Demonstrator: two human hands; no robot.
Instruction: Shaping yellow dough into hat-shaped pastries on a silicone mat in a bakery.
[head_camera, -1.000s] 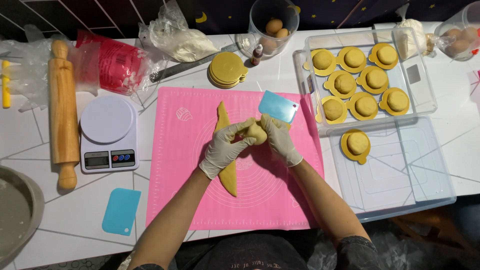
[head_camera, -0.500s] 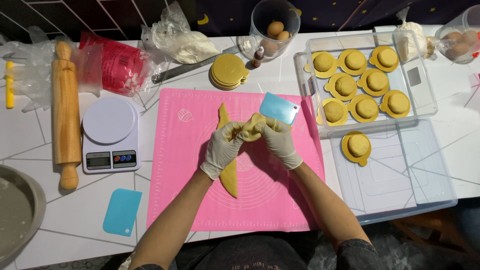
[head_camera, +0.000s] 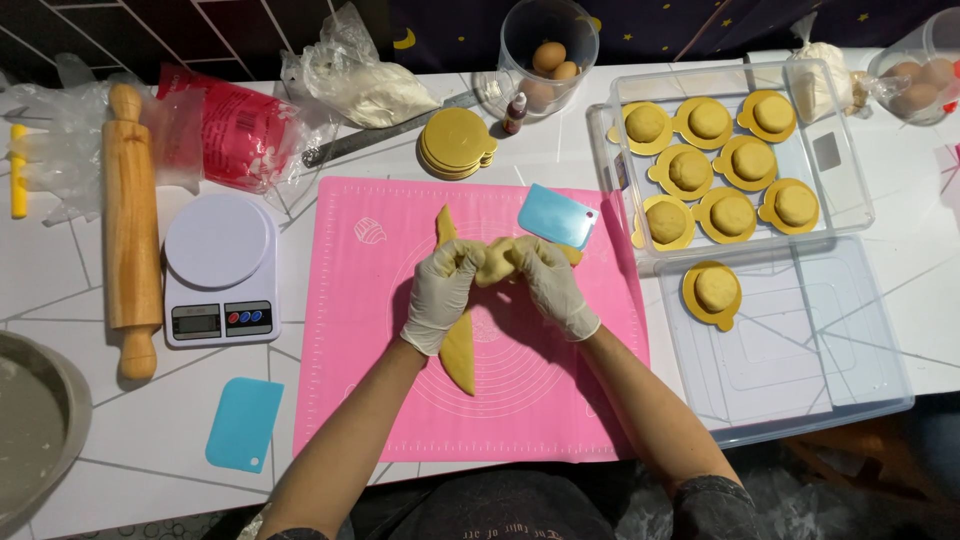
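Note:
Both my hands wear white gloves and meet over the pink silicone mat (head_camera: 380, 400). My left hand (head_camera: 440, 295) and my right hand (head_camera: 548, 285) pinch a small lump of yellow dough (head_camera: 496, 262) between them. Under my left hand a long strip of yellow dough (head_camera: 458, 350) lies on the mat, running from top to bottom. A light blue scraper (head_camera: 556, 215) rests on the mat just above my right hand.
A clear tray (head_camera: 845, 170) holds several dough balls on gold discs; one more ball (head_camera: 715, 290) sits on the clear lid (head_camera: 800, 390). A scale (head_camera: 218, 265), rolling pin (head_camera: 130, 230), second scraper (head_camera: 243, 425), stack of gold discs (head_camera: 455, 143), egg container (head_camera: 548, 45), red bag (head_camera: 225, 125) and metal bowl (head_camera: 40, 430) surround the mat.
My hands have stayed over the mat and keep working the dough lump between the fingers; its shape shifts slightly. The long strip has not moved.

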